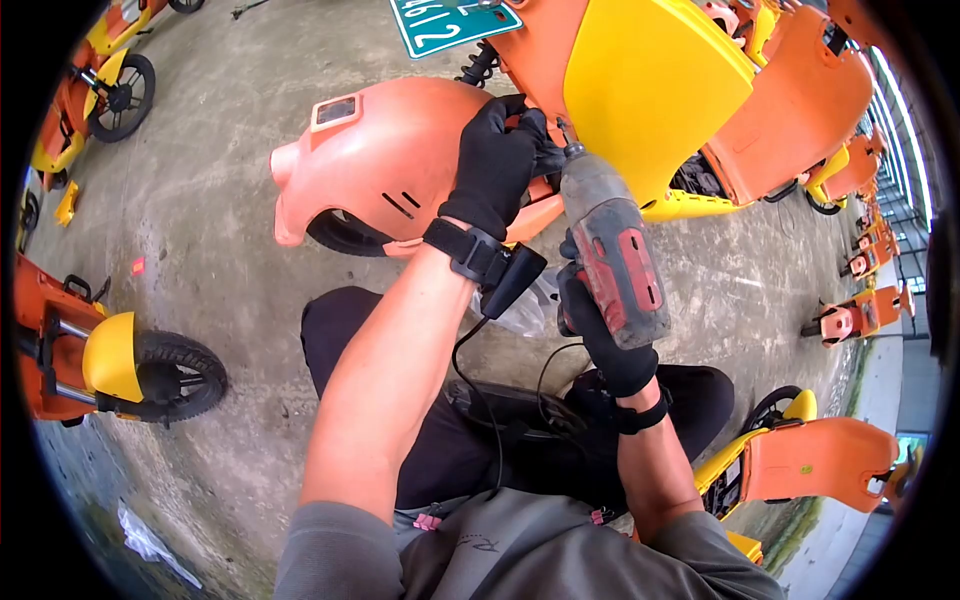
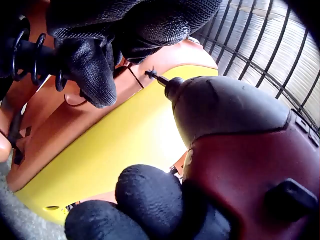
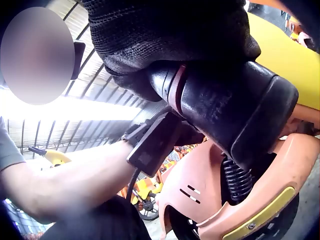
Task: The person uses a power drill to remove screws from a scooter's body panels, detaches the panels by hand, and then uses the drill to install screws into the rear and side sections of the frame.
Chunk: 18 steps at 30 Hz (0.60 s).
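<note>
My black-gloved right hand (image 1: 610, 335) grips the handle of a red and grey cordless impact driver (image 1: 612, 250). In the left wrist view, its bit (image 2: 161, 79) points at a small dark fastener spot on the orange trim (image 2: 137, 75), beside the yellow side panel (image 2: 125, 130). My gloved left hand (image 1: 495, 160) is bent at that trim, close to the driver's nose; I cannot tell whether its fingers hold anything. Below it lies the orange rear fender (image 1: 400, 130) of the scooter. The right wrist view shows the driver's black base (image 3: 235, 110) beneath the right hand.
A coil spring shock (image 1: 478, 65) and a green number plate (image 1: 450, 25) sit beside the fender. Clear plastic (image 1: 525, 310) lies on the concrete floor. Other scooters stand around, one wheel (image 1: 180, 375) at left and an orange body (image 1: 820, 465) at right.
</note>
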### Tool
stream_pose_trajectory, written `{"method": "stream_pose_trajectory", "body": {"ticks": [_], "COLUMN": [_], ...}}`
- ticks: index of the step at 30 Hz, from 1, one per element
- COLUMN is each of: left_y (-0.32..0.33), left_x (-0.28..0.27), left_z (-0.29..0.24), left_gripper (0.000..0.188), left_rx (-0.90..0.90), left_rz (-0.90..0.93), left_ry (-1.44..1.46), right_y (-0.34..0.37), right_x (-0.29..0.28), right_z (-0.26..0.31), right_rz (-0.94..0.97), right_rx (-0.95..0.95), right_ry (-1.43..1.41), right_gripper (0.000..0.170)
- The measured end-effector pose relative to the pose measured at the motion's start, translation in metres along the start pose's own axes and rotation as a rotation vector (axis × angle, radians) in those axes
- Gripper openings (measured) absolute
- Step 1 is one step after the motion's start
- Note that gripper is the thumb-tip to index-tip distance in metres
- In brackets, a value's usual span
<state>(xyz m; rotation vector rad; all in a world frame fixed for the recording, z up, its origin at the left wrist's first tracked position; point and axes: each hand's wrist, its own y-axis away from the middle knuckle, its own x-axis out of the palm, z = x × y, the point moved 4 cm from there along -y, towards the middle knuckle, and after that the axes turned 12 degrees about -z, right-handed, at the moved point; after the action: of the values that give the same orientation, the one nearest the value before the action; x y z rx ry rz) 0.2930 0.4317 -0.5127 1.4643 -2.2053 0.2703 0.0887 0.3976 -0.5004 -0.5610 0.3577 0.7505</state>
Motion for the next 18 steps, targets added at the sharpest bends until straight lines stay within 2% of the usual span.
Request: {"method": "stream_pose_trajectory", "body": {"ticks": [1, 3, 5, 7, 9, 11, 13, 17, 18], "left_y": [-0.001, -0.003, -0.004, 0.001, 0.004, 0.005, 0.001, -0.002, -0.002], "left_x": [0.001, 0.000, 0.000, -0.001, 0.000, 0.000, -0.002, -0.004, -0.005], "left_z": [0.002, 0.006, 0.002, -0.004, -0.011, -0.011, -0.009, -0.007, -0.007], "left_gripper": [0.026, 0.025, 0.026, 0.026, 0.027, 0.028, 0.028, 0.029, 0.029], "left_rx": [-0.015, -0.030, 0.063, 0.084, 0.106, 0.050, 0.102, 0.198, 0.198], "left_rz": [0.006, 0.012, -0.005, 0.007, 0.019, 0.009, -0.007, -0.031, -0.031], "left_ry": [0.031, 0.063, -0.083, -0.124, -0.164, -0.165, -0.211, -0.309, -0.309], "right_y": [0.000, -0.004, -0.006, -0.006, -0.008, -0.009, -0.009, -0.012, -0.013], "right_x": [0.001, 0.002, 0.002, 0.004, 0.004, 0.005, 0.005, 0.004, 0.003], "right_z": [-0.002, 0.006, 0.012, 0.013, 0.021, 0.024, 0.028, 0.037, 0.040], "right_rz": [0.001, -0.028, -0.057, -0.055, -0.052, -0.050, -0.064, -0.073, -0.074], "right_rx": [0.045, 0.017, -0.011, 0.056, 0.046, 0.037, -0.068, -0.040, -0.138], "right_ry": [-0.011, 0.041, 0.095, -0.044, -0.039, -0.033, 0.018, 0.001, 0.092], "right_gripper": [0.030, 0.031, 0.032, 0.034, 0.035, 0.036, 0.036, 0.037, 0.037]}}
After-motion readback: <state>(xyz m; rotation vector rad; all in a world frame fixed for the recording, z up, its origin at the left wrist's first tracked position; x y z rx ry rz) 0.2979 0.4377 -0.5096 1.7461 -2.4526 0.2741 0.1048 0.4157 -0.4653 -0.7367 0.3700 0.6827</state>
